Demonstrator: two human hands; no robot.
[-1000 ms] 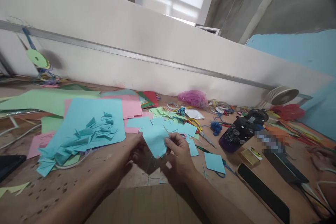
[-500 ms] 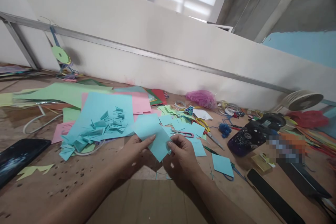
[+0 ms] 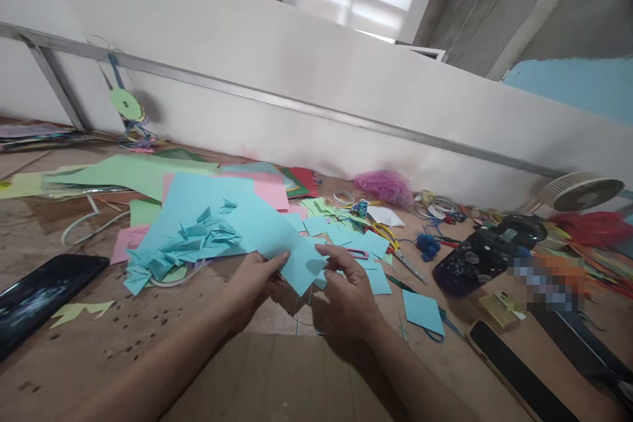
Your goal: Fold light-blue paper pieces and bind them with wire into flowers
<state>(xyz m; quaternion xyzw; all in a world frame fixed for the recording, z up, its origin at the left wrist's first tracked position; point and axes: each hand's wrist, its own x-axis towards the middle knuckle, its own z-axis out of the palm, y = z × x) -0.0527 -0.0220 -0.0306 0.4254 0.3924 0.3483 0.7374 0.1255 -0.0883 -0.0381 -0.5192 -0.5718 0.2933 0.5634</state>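
Observation:
A light-blue paper piece (image 3: 302, 269), its lower part a square corner, is held at its left side by my left hand (image 3: 257, 280), the thumb on top and the fingers underneath. My right hand (image 3: 349, 293) is at the paper's right corner. Its index finger reaches to the edge, and the thumb is apart from it below; the other fingers curl in. Just left lies a large light-blue sheet (image 3: 198, 194) bearing a heap of folded blue paper pieces (image 3: 198, 241). Behind my right hand, several blue paper squares (image 3: 376, 277) lie about, with pink-handled scissors (image 3: 359, 254) among them.
Yellow-handled scissors (image 3: 408, 267), a blue yarn ball (image 3: 428, 247) and a dark bottle (image 3: 467, 260) stand or lie to the right. One blue square (image 3: 422, 311) lies nearer me. A phone (image 3: 49, 297) is at left; a small fan (image 3: 581, 191) is at far right.
My right hand has loosened from its pinch on the paper's right side, with the index finger now stretched toward the corner. My left hand keeps its hold. The view has shifted slightly.

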